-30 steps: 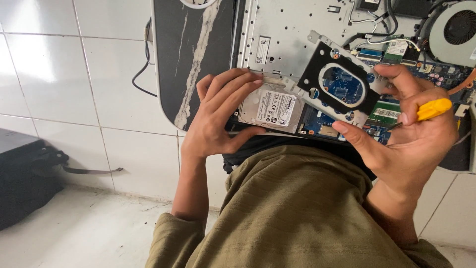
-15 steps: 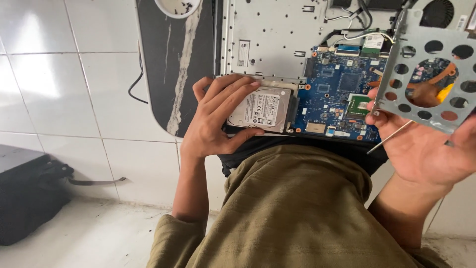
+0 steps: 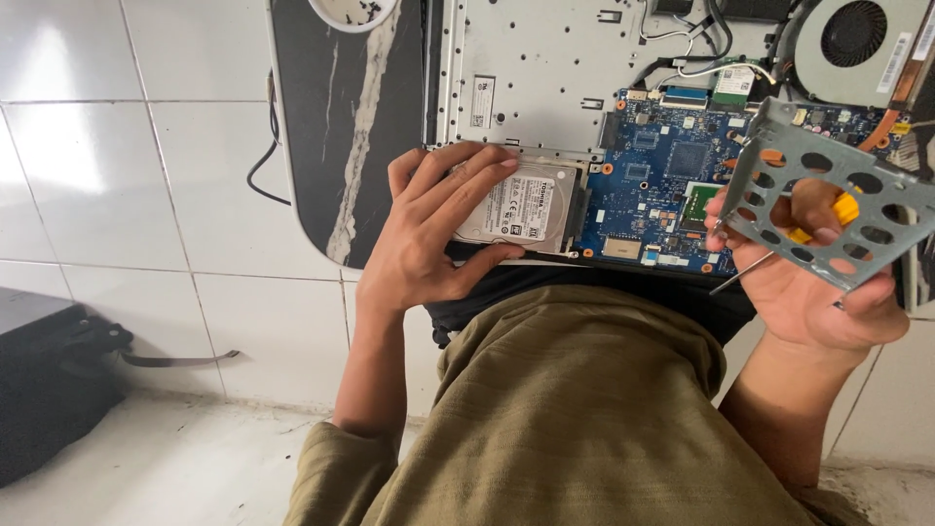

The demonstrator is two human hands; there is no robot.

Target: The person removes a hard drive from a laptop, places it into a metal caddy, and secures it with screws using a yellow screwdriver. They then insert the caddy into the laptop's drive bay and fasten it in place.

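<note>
Lowered metal bracket (image 3: 828, 200) now tilts, right hand (image 3: 808, 282).

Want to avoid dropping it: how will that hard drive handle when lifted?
The hard drive looks rigid, probably dense for its size. Its smooth metal casing may slip. The left hand grips its edges, likely safest.
</note>
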